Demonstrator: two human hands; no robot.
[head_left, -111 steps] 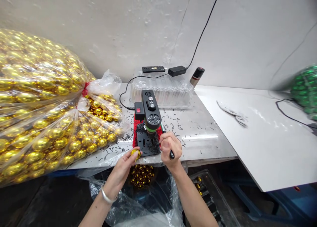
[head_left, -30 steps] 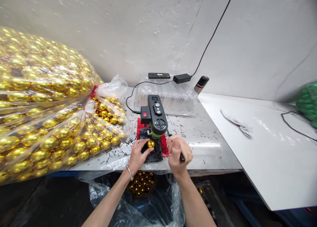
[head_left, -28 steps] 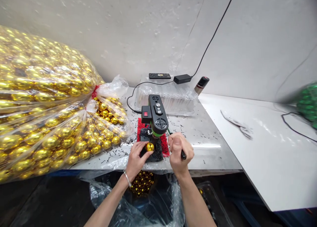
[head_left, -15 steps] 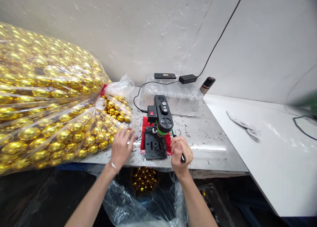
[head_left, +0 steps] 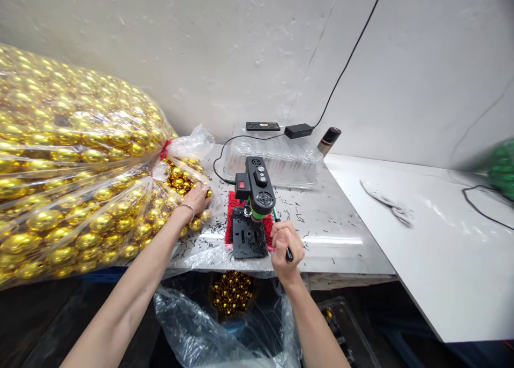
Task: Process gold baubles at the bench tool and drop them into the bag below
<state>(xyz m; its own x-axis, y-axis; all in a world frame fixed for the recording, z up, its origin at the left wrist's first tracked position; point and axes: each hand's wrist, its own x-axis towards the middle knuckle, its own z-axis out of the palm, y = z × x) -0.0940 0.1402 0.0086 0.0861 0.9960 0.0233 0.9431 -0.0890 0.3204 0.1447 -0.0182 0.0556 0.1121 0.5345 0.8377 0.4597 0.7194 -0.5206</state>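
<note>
My left hand [head_left: 196,198] reaches to the open mouth of a large clear plastic bag [head_left: 80,137], full of shiny gold balls. Its fingers are closed around a gold ball [head_left: 209,193] at the tips; more loose gold balls [head_left: 179,178] lie beside it. My right hand [head_left: 288,248] is wrapped around the black-gripped lever [head_left: 289,255] of a small black bench drill [head_left: 261,183]. The drill has a red switch and a green ring. Its slotted base [head_left: 244,242] stands on a red mat [head_left: 229,234] strewn with black shavings.
Behind the drill stands a clear plastic tray [head_left: 281,167], with a remote control [head_left: 263,126], a power adapter [head_left: 299,130] and a spray can [head_left: 329,141] nearby. Gold balls [head_left: 232,293] fill part of a plastic-lined container below the table edge. A glove [head_left: 387,203] lies on the white table.
My left hand has moved up and left to the bag's mouth, and its fingers have closed around a gold ball. My right hand stays on the lever. The view has shifted slightly.
</note>
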